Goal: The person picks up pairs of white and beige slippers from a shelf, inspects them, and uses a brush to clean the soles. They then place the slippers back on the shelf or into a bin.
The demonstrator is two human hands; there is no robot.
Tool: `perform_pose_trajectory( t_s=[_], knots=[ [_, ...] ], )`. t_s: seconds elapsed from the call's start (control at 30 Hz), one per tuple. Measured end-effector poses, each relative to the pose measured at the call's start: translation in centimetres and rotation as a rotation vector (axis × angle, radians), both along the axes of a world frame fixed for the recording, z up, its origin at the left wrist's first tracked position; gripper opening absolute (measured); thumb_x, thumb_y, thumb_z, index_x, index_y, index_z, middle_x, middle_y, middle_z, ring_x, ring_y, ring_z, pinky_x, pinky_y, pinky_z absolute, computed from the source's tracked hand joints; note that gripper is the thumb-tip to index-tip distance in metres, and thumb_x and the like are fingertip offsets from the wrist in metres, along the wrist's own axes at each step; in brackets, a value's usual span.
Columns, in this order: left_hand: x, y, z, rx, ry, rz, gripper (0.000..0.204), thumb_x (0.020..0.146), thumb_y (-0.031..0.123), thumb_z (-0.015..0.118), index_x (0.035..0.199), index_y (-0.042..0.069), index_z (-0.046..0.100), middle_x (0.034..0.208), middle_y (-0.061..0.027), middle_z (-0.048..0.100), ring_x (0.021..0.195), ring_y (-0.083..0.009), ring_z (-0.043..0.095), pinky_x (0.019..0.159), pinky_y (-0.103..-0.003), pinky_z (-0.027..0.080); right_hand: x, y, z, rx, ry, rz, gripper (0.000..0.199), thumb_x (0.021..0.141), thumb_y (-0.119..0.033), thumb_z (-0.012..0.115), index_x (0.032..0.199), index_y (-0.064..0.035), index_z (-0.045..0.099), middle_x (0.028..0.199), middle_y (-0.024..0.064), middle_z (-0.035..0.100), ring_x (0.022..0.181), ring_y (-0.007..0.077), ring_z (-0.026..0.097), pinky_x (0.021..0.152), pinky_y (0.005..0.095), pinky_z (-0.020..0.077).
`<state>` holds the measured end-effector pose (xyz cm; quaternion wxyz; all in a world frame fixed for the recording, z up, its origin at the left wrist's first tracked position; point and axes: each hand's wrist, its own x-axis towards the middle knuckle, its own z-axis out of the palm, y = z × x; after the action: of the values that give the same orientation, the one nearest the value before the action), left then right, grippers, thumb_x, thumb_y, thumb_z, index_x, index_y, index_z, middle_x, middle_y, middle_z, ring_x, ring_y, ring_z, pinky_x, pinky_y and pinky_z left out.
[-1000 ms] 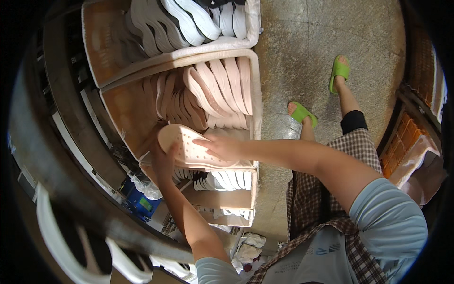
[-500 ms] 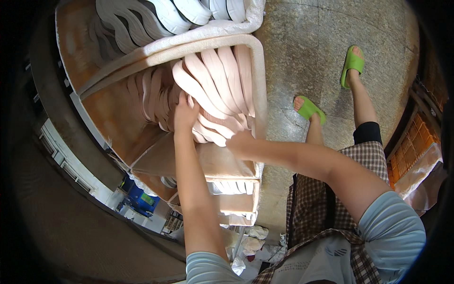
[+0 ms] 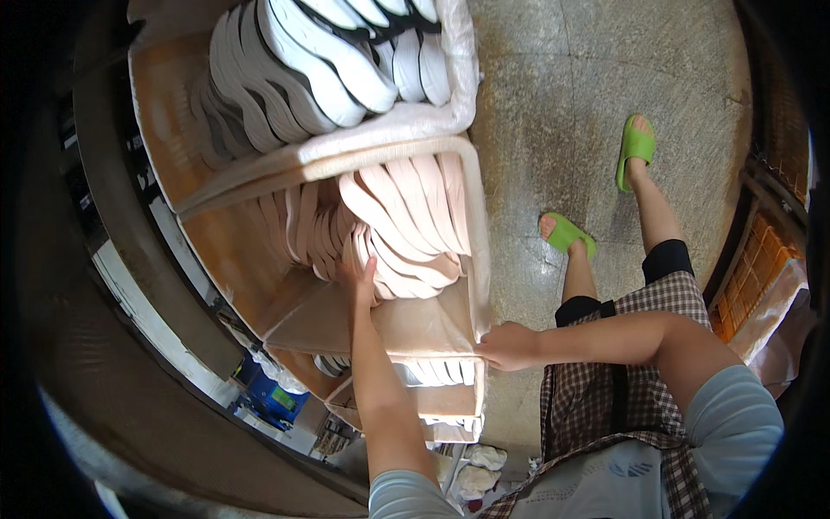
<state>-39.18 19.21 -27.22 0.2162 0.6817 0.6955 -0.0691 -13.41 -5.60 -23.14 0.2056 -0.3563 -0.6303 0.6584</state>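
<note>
My left hand (image 3: pixel 357 275) reaches into a tan crate (image 3: pixel 251 259) and presses flat against a row of pale pink shoe soles (image 3: pixel 406 221) standing on edge. My right hand (image 3: pixel 506 346) grips the near corner of that crate's rim. Beyond it stands a second crate (image 3: pixel 458 69) packed with white soles with dark edges (image 3: pixel 320 52). A lower crate holding white soles (image 3: pixel 437 372) shows under my arms.
The crates are stacked beside a dark curved machine frame (image 3: pixel 112 285) on my left. A speckled concrete floor (image 3: pixel 553 112) lies to the right, where my feet wear green slides (image 3: pixel 635 147). An orange crate (image 3: pixel 761 285) sits at the far right. Blue items (image 3: pixel 272 398) lie below left.
A pink sole held in both hands one second ago has gone into the crate. My left hand now pushes the row, and my right hand has dropped to the crate rim.
</note>
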Motion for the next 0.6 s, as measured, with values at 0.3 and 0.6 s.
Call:
perform_pose_trajectory(
  t_s=[0.3,0.6],
  knots=[
    [8.7,-2.1,2.6,0.301,0.099,0.031,0.049,0.091,0.028,0.055,0.121,-0.009,0.047,0.115,-0.0285,0.055,0.109,-0.0402,0.051,0.096,-0.041,0.039,15.9,-2.6,-5.1,-0.115,-0.491,-0.188,0.018,0.076,-0.019,0.058,0.088,-0.0062,0.062,0.085,0.0135,0.063,0.083,0.0326,0.063,0.071,0.0458,0.0500],
    [31.6,-10.4,8.4,-0.326,-0.296,-0.811,0.049,0.085,0.022,0.061,0.128,0.005,0.045,0.129,-0.0220,0.045,0.121,-0.0397,0.042,0.101,-0.044,0.036,29.2,-1.8,-2.8,-0.154,-0.624,-0.511,0.019,0.076,-0.018,0.057,0.089,-0.0036,0.061,0.085,0.0162,0.062,0.084,0.0344,0.062,0.071,0.0461,0.0502]
  ],
)
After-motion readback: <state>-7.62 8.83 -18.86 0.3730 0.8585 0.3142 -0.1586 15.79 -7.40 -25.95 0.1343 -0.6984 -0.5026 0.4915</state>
